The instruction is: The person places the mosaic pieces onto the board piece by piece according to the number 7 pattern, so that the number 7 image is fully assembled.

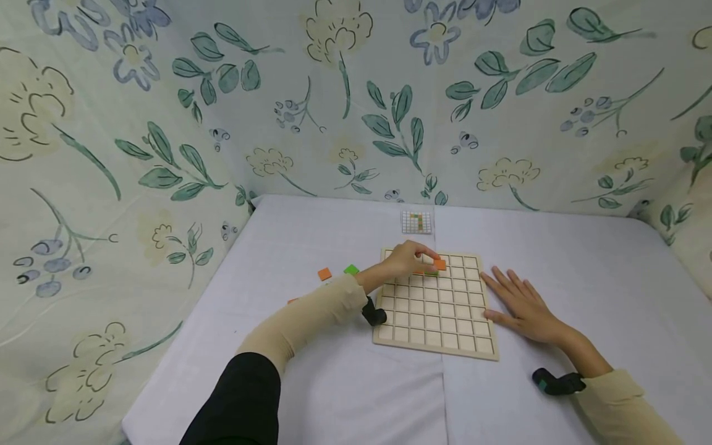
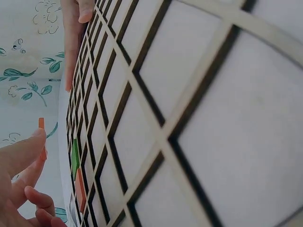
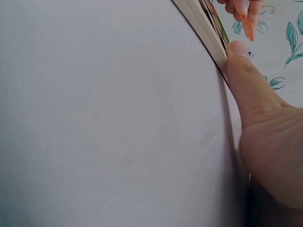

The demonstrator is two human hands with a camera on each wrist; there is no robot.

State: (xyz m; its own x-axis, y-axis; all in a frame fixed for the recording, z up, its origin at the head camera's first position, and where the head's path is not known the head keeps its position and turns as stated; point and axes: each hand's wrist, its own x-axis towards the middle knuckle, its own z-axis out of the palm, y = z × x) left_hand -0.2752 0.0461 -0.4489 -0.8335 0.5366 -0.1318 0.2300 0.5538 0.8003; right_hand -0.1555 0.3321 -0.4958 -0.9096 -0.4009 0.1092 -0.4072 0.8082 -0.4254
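My left hand (image 1: 408, 259) pinches a small orange square tile (image 1: 440, 264) between thumb and fingers, over the upper part of a wooden grid board (image 1: 434, 321). In the left wrist view the orange tile (image 2: 41, 124) is held edge-on, raised above the grid. A green tile (image 2: 75, 156) and another orange tile (image 2: 80, 191) lie in neighbouring cells, partly hidden by the left hand in the head view. My right hand (image 1: 523, 306) lies flat with fingers spread at the board's right edge; its thumb (image 3: 241, 61) touches the board's side in the right wrist view.
Behind the board lies a small card (image 1: 416, 222) printed with a coloured grid pattern. Left of the board are a loose orange tile (image 1: 324, 274) and a green tile (image 1: 351, 270), with more partly hidden by the left sleeve (image 1: 311, 315). A floral cloth (image 1: 389, 154) hangs behind the white table.
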